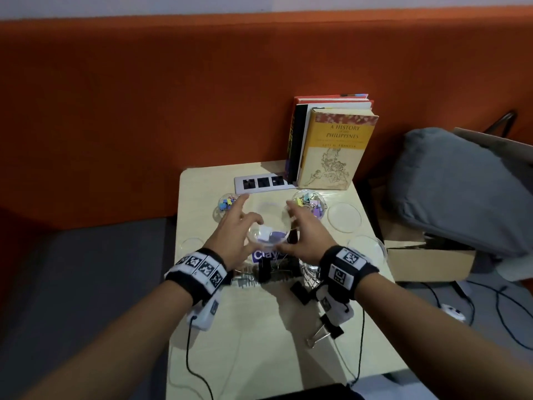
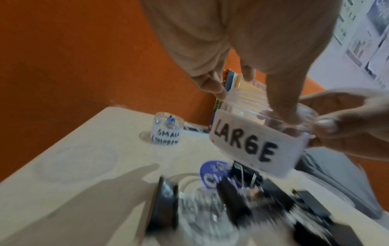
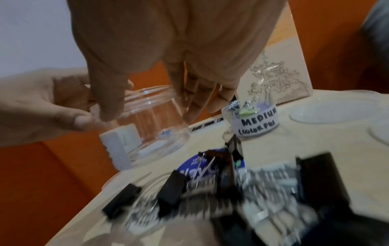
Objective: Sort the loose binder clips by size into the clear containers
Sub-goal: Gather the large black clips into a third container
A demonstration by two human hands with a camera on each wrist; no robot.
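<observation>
Pale wooden table [image 1: 230, 327] with two clip-filled jars [image 1: 313, 204], loose black binder clips [image 1: 328, 332], standing books [image 1: 331, 145], clear lids [image 1: 344, 217].

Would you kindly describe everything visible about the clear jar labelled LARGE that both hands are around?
The LARGE jar is a clear, seemingly plastic round container with a ridged open mouth and no lid on. A white label hand-lettered "LARGE" in black wraps its side. It looks empty. It is held tilted above the table's black binder clips, with the left hand and right hand on opposite sides, fingertips at its rim.
</observation>
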